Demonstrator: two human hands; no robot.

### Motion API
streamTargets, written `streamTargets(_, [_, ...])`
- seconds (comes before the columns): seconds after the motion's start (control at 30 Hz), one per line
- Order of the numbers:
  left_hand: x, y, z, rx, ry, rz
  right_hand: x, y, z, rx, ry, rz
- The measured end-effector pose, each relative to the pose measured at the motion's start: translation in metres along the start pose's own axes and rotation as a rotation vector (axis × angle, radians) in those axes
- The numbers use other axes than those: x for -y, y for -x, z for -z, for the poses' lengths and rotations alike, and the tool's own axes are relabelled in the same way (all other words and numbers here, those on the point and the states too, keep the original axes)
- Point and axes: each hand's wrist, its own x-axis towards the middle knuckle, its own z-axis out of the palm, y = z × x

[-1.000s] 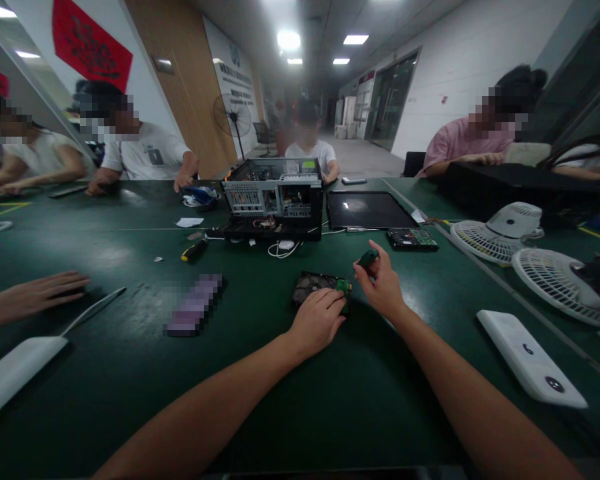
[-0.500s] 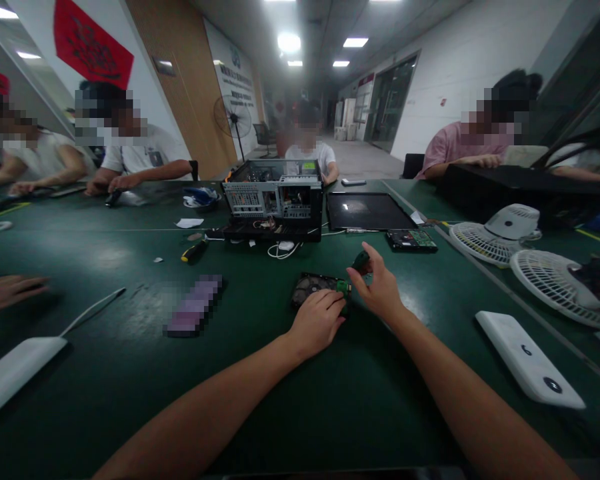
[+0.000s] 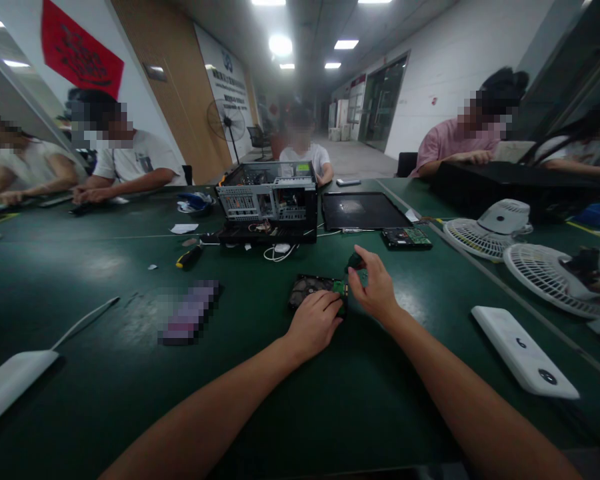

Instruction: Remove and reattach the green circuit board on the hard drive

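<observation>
The PC case (image 3: 267, 207) is parked, opened up, on the green table (image 3: 355, 413), and the hard drive (image 3: 310, 288) being worked on is laid flat on the near side of that case, a touch to the right. The drive's near right part is covered by the left hand (image 3: 313, 323), with its fingers pressed together on top; whether an edge is also gripped by the thumb can't be told from this angle. A bit of green board (image 3: 339, 288) is left showing past those fingers.

Out past the case's right edge, and nearer than it, a dark green screwdriver (image 3: 353, 261) is pinched between thumb and fingers of the right hand (image 3: 374, 283). The shaft is barely visible, so tip contact can't really be confirmed.

As for the other stuff: a black flat panel (image 3: 365, 211) is set just right of the case, and two white fan parts (image 3: 485, 230) (image 3: 545, 277) are dumped well to its right. A white cable (image 3: 280, 252) is bunched right in front of it, and a yellow-and-black screwdriver (image 3: 190, 257) is left near its front left corner. Behind the case, a person in white (image 3: 307, 155) is partly hidden.
</observation>
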Motion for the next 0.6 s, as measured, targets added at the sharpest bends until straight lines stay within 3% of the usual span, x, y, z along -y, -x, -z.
streamTargets(0.47, [0.0009,0.0017,-0.0014,-0.003,-0.003,-0.007,-0.0056,0.0021,-0.0048,-0.024,-0.076,-0.032])
streamTargets(0.6, [0.0011,0.0013,-0.0015,-0.007,-0.004,-0.008,-0.0066,0.0017,-0.0074,-0.083,-0.059,-0.025])
